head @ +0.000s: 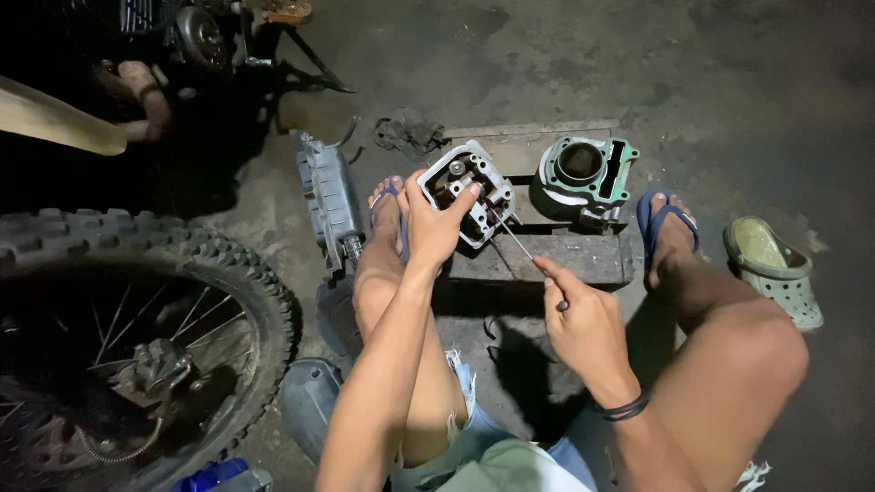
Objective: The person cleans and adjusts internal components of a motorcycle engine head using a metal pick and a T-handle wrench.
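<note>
- Clearly the engine head (467, 191) is a chunky cast-metal block, so I judge it heavy for its size, stiff, and probably oily on its machined faces; it rests tilted on the wooden board (583, 257) between the person's feet.
- Left hand (430, 226) is clamped on the head's near edge, thumb on one side, fingers curled over the rim. That outer rim looks the safest place to grip, away from the inner parts.
- Right hand (583, 326) is closed around the handle of a thin screwdriver (524, 251), whose tip reaches into the head's lower corner. The shaft is slim and could slip off a greasy surface.
- Just beside it on the board stands the green-edged cylinder (583, 178), upright and untouched.
- Hard to make out: what the tool tip actually touches, since the recess is dark. The handle is mostly hidden inside the fist.
- Left of the board lies a grey metal cover (328, 200); a knobbly tyre (182, 264) fills the dim left side, and the machine above it is lost in shadow.
</note>
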